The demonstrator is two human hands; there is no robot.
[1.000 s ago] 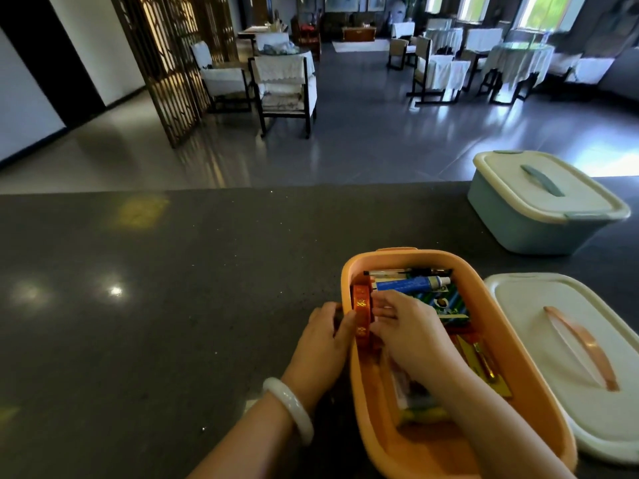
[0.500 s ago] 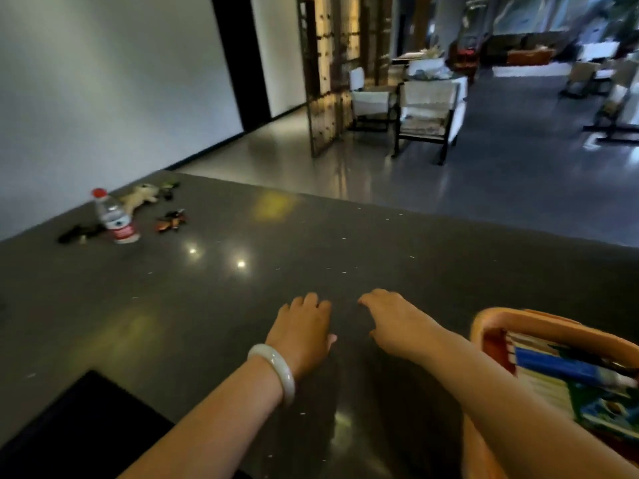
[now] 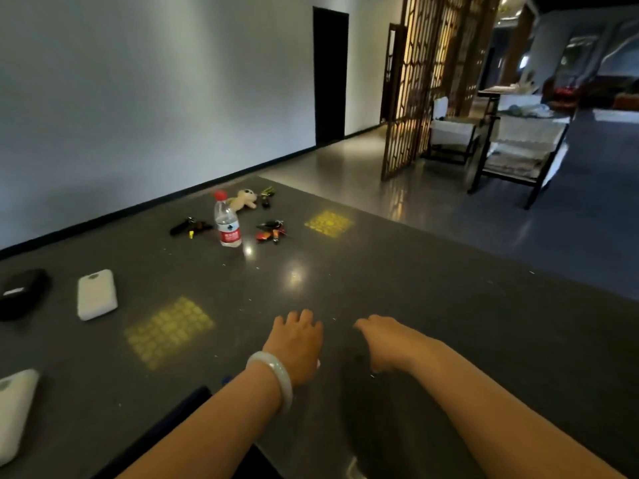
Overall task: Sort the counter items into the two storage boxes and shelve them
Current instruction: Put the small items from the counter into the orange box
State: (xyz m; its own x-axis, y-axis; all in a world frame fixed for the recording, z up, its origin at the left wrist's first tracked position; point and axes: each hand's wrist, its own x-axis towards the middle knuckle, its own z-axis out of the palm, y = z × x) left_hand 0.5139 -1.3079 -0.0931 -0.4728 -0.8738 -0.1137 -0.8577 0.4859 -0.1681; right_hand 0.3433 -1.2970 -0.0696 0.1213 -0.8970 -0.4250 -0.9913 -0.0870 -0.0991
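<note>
Both hands are hovering low over the dark speckled stone bench [image 3: 432,288], empty: left hand [image 3: 297,344] with loose open grip, right hand [image 3: 390,340] loosely curled. Far left are sitting a clear red-capped plastic water bottle [image 3: 226,221], beige plush toy [image 3: 243,199], key bunches [image 3: 271,231]; nearer left, a white rounded power bank [image 3: 96,293].

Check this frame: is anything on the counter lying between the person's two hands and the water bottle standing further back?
Nothing visible does. The left hand and right hand hover empty over bare dark counter, and the stretch up to the water bottle holds only light reflections. The keychain toys lie right of the bottle, off that line.
</note>
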